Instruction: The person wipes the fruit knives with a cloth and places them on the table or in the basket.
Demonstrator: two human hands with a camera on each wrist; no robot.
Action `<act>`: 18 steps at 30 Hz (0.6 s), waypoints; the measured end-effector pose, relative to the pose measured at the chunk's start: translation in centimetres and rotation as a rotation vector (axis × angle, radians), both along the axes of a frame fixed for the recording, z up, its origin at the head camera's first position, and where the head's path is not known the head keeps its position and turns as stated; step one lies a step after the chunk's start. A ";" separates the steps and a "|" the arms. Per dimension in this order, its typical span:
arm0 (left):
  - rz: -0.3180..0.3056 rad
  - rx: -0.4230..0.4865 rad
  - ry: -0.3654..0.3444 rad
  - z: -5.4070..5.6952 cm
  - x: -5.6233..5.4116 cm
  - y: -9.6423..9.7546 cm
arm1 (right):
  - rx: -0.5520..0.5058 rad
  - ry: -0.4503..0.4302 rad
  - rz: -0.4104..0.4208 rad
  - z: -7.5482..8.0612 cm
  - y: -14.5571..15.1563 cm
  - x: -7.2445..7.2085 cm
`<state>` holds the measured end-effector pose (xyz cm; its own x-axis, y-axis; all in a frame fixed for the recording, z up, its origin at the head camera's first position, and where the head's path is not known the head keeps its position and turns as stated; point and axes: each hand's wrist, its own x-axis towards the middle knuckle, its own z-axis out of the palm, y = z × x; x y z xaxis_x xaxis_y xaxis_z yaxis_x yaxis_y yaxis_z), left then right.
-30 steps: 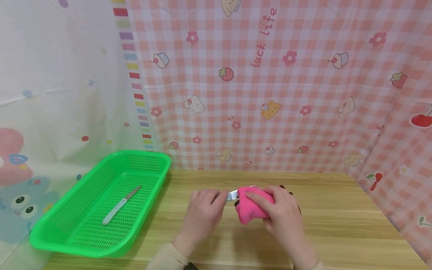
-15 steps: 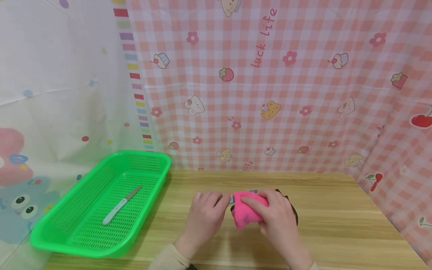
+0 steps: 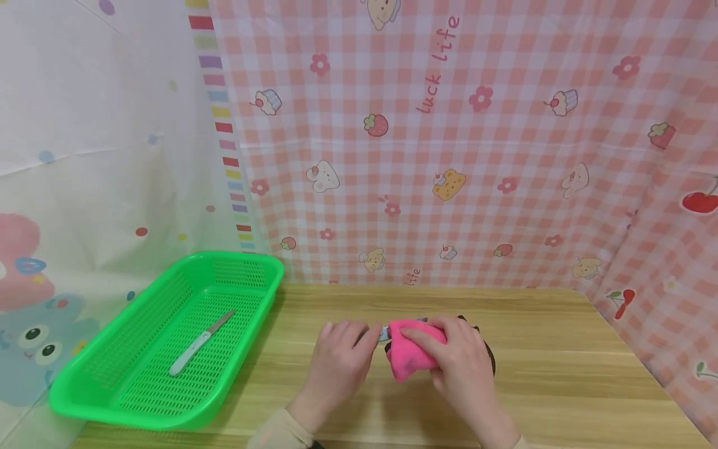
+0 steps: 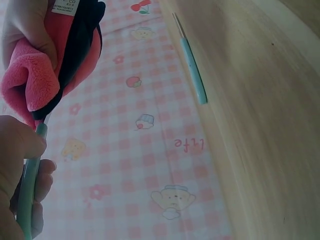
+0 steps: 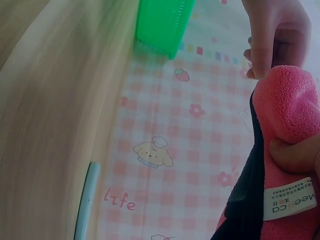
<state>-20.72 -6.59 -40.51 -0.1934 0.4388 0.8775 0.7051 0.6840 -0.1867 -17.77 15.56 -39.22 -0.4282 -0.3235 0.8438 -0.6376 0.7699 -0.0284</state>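
Observation:
My left hand [image 3: 342, 352] grips the pale green handle of a knife [image 4: 30, 195], fingers curled round it. Its blade runs into a folded pink cloth [image 3: 414, 360], which hides most of the metal. My right hand [image 3: 462, 362] holds this cloth around the blade, thumb pressed on top. Black edging and a white printed label [image 5: 290, 200] show on the cloth in the right wrist view. Behind the cloth, on the table, lies a second slim tool with a pale blue-green handle [image 4: 194, 72] and a narrow metal end.
A green mesh basket [image 3: 235, 368] stands at the left of the wooden table [image 3: 561, 374]. Inside it lies a knife [image 3: 196, 349] with a pale handle. A pink checked curtain [image 3: 359, 206] hangs along the table's back edge, and a white patterned sheet [image 3: 112, 187] hangs on the left.
Since a second ago, my right hand and the cloth have moved slightly left and nearer me, so less metal shows beside my left hand. Over the last half second almost nothing has moved.

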 end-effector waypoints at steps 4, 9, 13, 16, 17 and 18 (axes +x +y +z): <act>-0.008 0.012 -0.003 0.0 -0.1 -0.1 | -0.013 -0.001 -0.021 0.0 0.4 -0.2; -0.015 0.026 0.006 0.0 -0.1 -0.2 | -0.019 -0.025 -0.053 0.0 1.0 -0.3; -0.013 0.029 0.002 0.0 -0.1 -0.3 | -0.032 -0.039 -0.069 0.1 1.4 -0.4; -0.011 0.037 0.003 0.0 -0.1 -0.4 | -0.045 -0.054 -0.081 0.0 1.7 -0.5; -0.012 0.040 0.005 0.0 -0.2 -0.4 | -0.048 -0.057 -0.087 0.0 1.8 -0.5; -0.012 0.044 0.008 0.0 -0.2 -0.4 | -0.054 -0.061 -0.090 0.0 1.9 -0.5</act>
<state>-20.91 -6.98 -40.55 -0.1811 0.4025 0.8973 0.7121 0.6830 -0.1626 -18.29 17.47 -39.18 -0.5043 -0.2364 0.8305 -0.5615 0.8205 -0.1074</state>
